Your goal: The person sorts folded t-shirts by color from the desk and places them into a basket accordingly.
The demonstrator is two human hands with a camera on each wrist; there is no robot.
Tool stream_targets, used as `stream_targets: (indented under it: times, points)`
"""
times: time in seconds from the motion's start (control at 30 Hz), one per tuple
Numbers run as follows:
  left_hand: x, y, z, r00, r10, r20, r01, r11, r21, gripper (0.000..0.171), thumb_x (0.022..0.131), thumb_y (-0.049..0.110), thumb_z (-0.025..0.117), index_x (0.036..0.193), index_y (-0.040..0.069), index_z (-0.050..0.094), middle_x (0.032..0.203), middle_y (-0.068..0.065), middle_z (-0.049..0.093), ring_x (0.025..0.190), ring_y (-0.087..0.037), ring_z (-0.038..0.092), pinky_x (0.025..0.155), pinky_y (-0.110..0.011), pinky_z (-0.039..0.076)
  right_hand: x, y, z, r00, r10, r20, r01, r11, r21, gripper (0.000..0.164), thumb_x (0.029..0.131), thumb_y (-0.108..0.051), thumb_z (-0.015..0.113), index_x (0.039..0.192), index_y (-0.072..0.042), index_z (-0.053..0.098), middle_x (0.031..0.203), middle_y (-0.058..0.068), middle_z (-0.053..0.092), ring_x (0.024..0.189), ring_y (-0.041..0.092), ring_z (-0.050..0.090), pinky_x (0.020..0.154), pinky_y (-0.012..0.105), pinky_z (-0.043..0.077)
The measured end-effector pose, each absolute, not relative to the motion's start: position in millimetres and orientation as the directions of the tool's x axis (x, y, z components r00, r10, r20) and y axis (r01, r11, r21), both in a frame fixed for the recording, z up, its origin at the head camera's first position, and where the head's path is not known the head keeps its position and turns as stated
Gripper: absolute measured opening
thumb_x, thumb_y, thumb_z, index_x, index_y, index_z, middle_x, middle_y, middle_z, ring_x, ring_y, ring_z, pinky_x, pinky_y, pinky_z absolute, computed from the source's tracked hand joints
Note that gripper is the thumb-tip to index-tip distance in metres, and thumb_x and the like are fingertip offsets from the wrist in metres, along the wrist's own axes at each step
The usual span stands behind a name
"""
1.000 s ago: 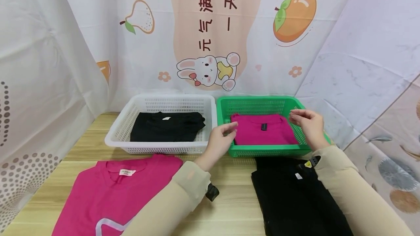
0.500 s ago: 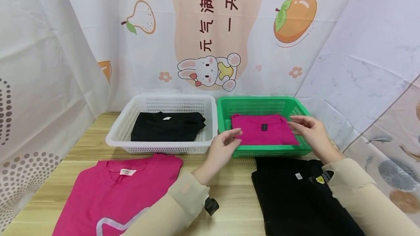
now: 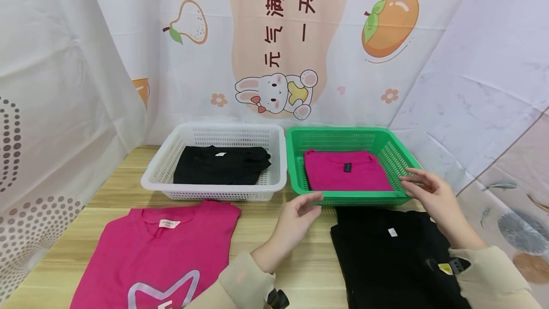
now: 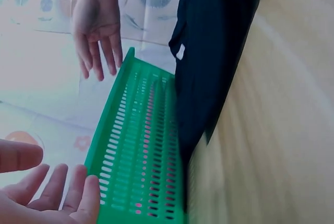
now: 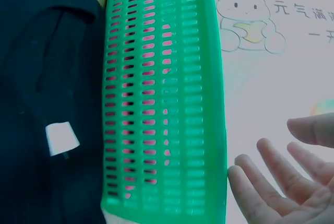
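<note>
A folded pink T-shirt [image 3: 349, 178] with a dark neck label lies inside the green plastic basket [image 3: 364, 198]. My left hand [image 3: 296, 221], fingers relaxed and holding nothing, hovers near the basket's front left corner. At the front right corner is my right hand [image 3: 435, 201], its fingers loosely bent with nothing in them. Below it, a folded black garment [image 3: 386, 256] with a small white label lies on the table. Another pink T-shirt [image 3: 158, 252], with a pale star outline, is spread at the left front.
To the left of the green basket stands a white plastic basket [image 3: 214, 188] holding a folded black garment [image 3: 220, 168]. Behind both hangs a printed curtain [image 3: 188, 94]; more cloth hangs at the sides. Bare wood table [image 3: 315, 261] shows between the front garments.
Both hands have drawn back from the green basket toward the front, the right one also shifting rightward. The pink T-shirt stays in the basket. The view has shifted slightly.
</note>
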State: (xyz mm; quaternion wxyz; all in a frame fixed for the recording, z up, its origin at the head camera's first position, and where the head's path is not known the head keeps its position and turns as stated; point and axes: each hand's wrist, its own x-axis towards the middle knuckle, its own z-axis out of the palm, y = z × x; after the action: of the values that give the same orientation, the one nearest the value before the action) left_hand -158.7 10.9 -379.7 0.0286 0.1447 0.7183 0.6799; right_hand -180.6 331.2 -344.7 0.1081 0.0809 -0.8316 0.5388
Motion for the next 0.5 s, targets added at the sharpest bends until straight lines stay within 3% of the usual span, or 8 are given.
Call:
stream_targets:
  times: [0.27, 0.5]
  points:
    - [-142.7, 11.1, -389.4, -0.968, 0.237, 0.082, 0.084, -0.002, 0.996, 0.038, 0.094, 0.008, 0.062, 0.131, -0.001, 0.061, 0.132, -0.018, 0.063, 0.119, -0.034, 0.06, 0.096, -0.034, 0.052, -157.1, 346.3, -368.4, -0.949, 0.1, 0.298, -0.287, 0.11, -0.952, 0.039, 0.096, 0.002, 0.058, 0.117, -0.03, 0.063, 0.101, -0.02, 0.071, 0.087, -0.006, 0.068, 0.07, 0.011, 0.055]
    - [-130.6, 14.9, -401.5, -0.976, 0.212, -0.059, -0.078, -0.083, 0.994, 0.045, 0.093, 0.008, 0.063, 0.136, -0.001, 0.056, 0.129, -0.024, 0.061, 0.115, -0.029, 0.062, 0.094, -0.04, 0.052, -140.9, 357.9, -389.0, -0.93, 0.245, 0.275, -0.269, 0.058, -0.961, 0.039, 0.093, 0.008, 0.059, 0.111, -0.026, 0.068, 0.095, -0.018, 0.073, 0.083, -0.005, 0.068, 0.068, 0.01, 0.054]
